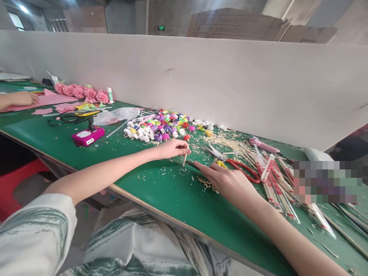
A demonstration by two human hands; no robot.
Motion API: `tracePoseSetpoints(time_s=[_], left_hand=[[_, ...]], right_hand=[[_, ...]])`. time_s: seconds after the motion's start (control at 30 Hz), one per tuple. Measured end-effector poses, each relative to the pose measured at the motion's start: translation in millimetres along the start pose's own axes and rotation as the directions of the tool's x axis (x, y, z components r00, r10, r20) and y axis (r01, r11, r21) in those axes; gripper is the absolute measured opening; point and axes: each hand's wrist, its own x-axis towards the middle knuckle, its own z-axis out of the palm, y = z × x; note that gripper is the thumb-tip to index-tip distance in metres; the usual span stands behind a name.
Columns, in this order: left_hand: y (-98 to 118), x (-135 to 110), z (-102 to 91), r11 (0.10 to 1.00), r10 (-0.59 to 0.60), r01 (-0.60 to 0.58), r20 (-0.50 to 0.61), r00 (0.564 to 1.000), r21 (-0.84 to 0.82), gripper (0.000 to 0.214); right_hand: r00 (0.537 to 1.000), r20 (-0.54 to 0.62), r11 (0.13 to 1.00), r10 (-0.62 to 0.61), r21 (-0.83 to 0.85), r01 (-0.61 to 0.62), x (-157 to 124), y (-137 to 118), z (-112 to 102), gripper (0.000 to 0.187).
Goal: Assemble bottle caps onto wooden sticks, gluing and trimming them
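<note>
Left hand: grip pinching a short wooden stick upright on the green surface. Right hand: lying flat at four o'clock, fingers apart, beside red-handled scissors.

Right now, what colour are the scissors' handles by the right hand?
Red, clearest in the head view: scissors beside the right hand.

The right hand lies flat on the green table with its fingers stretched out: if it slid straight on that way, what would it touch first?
Most likely the short wooden stick that the left hand holds upright; the right hand points its fingertips just short of it. Depth is hard to judge.
</note>
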Motion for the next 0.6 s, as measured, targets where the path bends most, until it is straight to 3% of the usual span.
tracePoseSetpoints(time_s=[0.2, 0.6], left_hand=[[0.8, -1.0, 0.7, 1.000, 0.012, -0.012, -0.001, 1.000, -0.029, 0.047], [2.8, -1.7, 0.2, 1.000, 0.026, -0.026, -0.004, 1.000, 0.006, 0.045]], right_hand=[[0.997, -0.080, 0.997, -0.002, 0.079, 0.008, 0.2, 2.4, -1.4, 0.045], [0.999, 0.025, 0.997, 0.045, 0.058, -0.046, 3.1, -3.9, -1.9, 0.046]])
